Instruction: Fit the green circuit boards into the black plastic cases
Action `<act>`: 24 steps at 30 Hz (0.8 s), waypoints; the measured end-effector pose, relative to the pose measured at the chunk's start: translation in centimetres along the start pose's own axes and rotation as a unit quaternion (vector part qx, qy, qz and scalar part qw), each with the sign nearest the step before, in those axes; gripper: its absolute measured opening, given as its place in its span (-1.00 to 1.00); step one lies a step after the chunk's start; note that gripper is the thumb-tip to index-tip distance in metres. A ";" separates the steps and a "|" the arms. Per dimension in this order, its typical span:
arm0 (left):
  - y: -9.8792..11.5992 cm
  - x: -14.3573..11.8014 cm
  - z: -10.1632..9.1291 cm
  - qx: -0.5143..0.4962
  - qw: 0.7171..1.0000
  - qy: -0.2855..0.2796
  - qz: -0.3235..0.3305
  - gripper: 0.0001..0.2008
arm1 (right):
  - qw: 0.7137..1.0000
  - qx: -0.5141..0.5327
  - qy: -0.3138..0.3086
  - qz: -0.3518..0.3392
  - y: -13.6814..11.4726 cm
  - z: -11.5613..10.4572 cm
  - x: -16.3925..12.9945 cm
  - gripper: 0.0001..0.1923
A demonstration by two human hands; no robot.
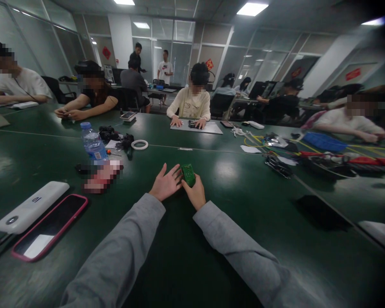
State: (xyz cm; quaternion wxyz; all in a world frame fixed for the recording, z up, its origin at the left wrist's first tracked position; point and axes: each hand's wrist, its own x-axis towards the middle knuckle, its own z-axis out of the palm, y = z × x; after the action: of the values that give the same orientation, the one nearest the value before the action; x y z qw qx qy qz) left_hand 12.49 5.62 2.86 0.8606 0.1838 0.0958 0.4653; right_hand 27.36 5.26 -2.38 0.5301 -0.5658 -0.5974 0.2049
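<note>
Two hands are out: the left hand (167, 183) open, palm up, beside a small green rectangular circuit board (188, 174) gripped by the right hand (197, 192). If that grip slackens, the board could drop onto the glossy dark-green tabletop (240, 201). Left of the board stands a clear blue-capped plastic bottle (94, 144); beyond the board, glass partitions (183, 51) and a cream-topped seated person (192, 102); to its right, coiled black cables (277, 166).

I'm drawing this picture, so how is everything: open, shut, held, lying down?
Board: held
Right hand: closed on it
Left hand: open, palm up
Bottle: standing, cap on
Pink-edged phone: lying screen up, mostly dark
White device: lying flat
White ring: lying flat
Ceiling lights: on
</note>
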 end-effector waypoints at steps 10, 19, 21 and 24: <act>0.3 0.5 -1.3 0.065 0.997 0.005 -0.030 -0.55 | 0.966 0.207 -0.058 0.145 0.9 -2.3 2.3 -0.46; 0.7 1.1 -2.5 0.085 0.996 0.021 -0.030 -0.52 | 0.991 0.013 0.068 0.115 5.7 -16.0 4.6 -0.40; 0.7 1.1 -2.6 0.084 0.996 0.019 -0.030 -0.51 | 0.976 -0.132 0.147 0.087 8.5 -21.4 5.2 -0.40; 0.7 1.3 -2.8 0.086 0.996 0.013 -0.030 -0.49 | 0.933 -0.260 0.238 0.071 13.2 -29.8 5.6 -0.28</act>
State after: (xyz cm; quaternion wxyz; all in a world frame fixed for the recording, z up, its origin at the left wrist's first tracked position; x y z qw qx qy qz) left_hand 11.71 7.68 0.61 0.8540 0.2480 0.1516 0.4316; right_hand 60.34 3.32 -0.74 0.4751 -0.7569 -0.4446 -0.0612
